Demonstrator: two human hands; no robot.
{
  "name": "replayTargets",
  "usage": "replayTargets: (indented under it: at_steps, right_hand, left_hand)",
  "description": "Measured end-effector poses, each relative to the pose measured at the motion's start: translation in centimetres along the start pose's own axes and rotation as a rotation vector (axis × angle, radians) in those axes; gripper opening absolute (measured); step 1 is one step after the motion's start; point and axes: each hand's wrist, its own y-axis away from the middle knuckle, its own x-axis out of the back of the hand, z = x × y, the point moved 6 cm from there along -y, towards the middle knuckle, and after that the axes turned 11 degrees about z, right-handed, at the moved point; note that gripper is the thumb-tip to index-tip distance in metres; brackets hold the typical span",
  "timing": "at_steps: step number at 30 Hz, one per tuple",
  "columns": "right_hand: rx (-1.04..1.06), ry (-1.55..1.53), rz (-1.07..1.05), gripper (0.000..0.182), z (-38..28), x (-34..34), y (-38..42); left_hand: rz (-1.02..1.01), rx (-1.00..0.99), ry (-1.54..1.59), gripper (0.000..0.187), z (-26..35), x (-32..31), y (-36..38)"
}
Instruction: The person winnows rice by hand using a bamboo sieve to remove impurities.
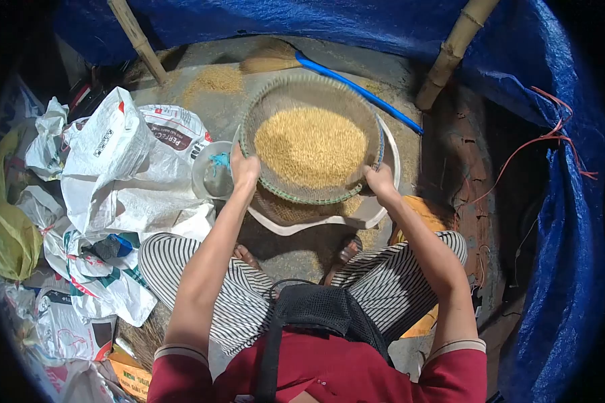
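Note:
A round woven sieve (275,189) with a green-bound rim holds a heap of yellow grain (310,144), slightly blurred. My left hand (245,168) is closed on the sieve's lower left rim, and my right hand (381,180) grips its lower right rim. Below the sieve lies a wide white basin (286,228), mostly hidden by it, with some grain showing inside. Just left of my left hand stands a clear plastic container (205,176) with a turquoise strip (219,161) in it.
White plastic sacks (107,174) pile up on the left. A straw broom (270,59) with a blue handle (363,92) lies behind the sieve, near scattered grain (218,78). Bamboo poles (456,50) and blue tarpaulin (551,269) border the space. Bricks (469,174) line the right.

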Motion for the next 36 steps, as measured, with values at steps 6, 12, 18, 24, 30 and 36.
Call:
replayTargets:
  at_steps: [6, 12, 18, 24, 30, 36]
  right_hand:
    - [0.376, -0.193, 0.309, 0.037, -2.5, 1.5, 0.4]
    - [0.129, 0.050, 0.212, 0.023, 2.5, -0.5, -1.9]
    - [-0.107, 0.033, -0.026, 0.023, 3.8, -1.2, -0.9]
    - [-0.413, -0.293, -0.276, 0.032, 1.2, -0.9, 0.5]
    - [-0.070, 0.030, -0.110, 0.024, 1.5, -0.5, -1.3]
    - [0.362, -0.125, 0.365, 0.028, -1.5, 1.9, 0.1]
  left_hand:
    - [0.028, -0.290, 0.267, 0.041, 8.0, 2.1, 1.2]
    - [0.029, -0.176, -0.001, 0.042, 0.1, -0.2, -0.6]
    - [-0.010, 0.061, -0.118, 0.039, -3.1, -0.6, -0.5]
    - [-0.021, 0.031, -0.004, 0.040, 0.3, 0.1, 0.0]
    - [-0.042, 0.144, -0.043, 0.044, -3.0, -0.4, -0.2]
    - [-0.017, -0.104, 0.169, 0.047, 6.3, 2.0, 1.1]
